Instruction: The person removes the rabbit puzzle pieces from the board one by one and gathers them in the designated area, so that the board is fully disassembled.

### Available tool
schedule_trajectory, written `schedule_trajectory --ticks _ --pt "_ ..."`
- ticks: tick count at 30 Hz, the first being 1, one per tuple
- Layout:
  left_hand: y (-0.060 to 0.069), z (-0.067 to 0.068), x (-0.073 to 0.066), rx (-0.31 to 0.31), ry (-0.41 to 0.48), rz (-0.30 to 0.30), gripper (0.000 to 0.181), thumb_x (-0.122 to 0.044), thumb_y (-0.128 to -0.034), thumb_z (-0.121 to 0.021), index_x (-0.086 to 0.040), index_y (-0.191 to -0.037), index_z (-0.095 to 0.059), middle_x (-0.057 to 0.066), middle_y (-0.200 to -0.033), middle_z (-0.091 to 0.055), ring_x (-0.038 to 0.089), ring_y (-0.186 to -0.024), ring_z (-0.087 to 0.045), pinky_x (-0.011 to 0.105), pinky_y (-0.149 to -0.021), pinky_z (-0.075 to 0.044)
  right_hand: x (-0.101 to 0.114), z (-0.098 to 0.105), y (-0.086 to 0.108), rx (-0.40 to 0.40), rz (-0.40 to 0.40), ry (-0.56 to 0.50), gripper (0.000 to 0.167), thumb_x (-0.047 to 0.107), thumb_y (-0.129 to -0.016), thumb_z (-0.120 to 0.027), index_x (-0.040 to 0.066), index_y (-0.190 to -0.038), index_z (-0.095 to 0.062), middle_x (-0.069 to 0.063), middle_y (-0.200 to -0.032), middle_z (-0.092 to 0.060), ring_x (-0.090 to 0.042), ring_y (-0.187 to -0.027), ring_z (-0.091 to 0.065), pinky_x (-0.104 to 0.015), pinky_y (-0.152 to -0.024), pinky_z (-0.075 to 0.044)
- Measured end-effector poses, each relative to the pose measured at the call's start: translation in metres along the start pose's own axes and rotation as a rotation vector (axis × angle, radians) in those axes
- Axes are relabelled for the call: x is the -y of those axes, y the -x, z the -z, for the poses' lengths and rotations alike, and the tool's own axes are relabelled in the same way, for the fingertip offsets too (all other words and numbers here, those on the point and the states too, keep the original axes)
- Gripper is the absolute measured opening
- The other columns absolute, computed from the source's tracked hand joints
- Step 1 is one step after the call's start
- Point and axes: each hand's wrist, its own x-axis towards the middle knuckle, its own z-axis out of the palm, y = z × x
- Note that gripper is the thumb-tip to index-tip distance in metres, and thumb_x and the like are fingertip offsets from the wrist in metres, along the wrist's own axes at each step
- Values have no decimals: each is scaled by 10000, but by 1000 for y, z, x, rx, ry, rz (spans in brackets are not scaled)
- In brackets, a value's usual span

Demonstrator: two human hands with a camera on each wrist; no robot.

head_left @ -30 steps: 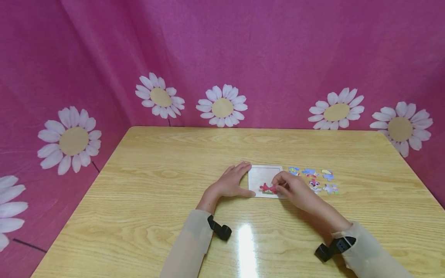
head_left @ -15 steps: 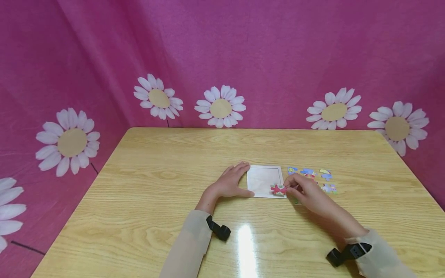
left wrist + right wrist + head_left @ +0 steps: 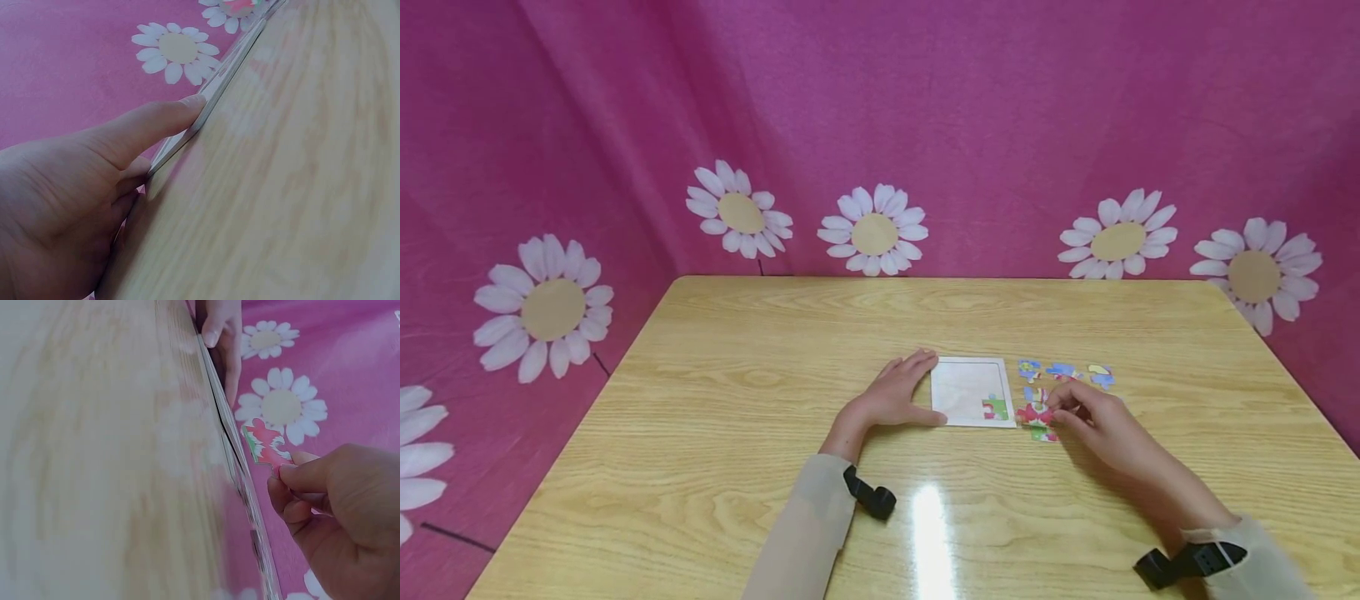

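A white puzzle board (image 3: 966, 383) lies flat on the table, with one green, red and white puzzle piece (image 3: 995, 409) at its lower right. Along its left side my left hand (image 3: 895, 393) rests, fingers and thumb stretched out to touch the edge; the left wrist view shows the thumb (image 3: 181, 112) lying on it. Just right of the board, my right hand (image 3: 1093, 414) pinches a red puzzle piece (image 3: 265, 447) between thumb and fingers, raised above the table in the right wrist view. Part of the loose pieces is hidden behind that hand.
Several loose puzzle pieces lie right of the board, among them a blue one (image 3: 1063, 371), a yellow and blue one (image 3: 1102, 375) and a green one (image 3: 1042, 434). A pink curtain (image 3: 992, 125) with daisies hangs behind the wooden table (image 3: 775, 350).
My right hand has carried the red piece rightward from over the board to beside it, uncovering the piece at the board's lower right. My left hand has stayed at the board's edge.
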Motion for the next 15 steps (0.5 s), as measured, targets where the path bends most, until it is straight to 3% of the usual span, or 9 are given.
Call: schedule_trajectory --ticks 15 --pt "0 0 0 -3 -3 -10 946 -463 -835 -729 -150 -1569 -219 1 -1657 -171 169 -1552 -84 418 -1275 -70 -11 18 23 -19 1 39 224 -112 -859 -638 89 -956 -614 34 -801 -639 59 -697 -526 -109 -585 -446"
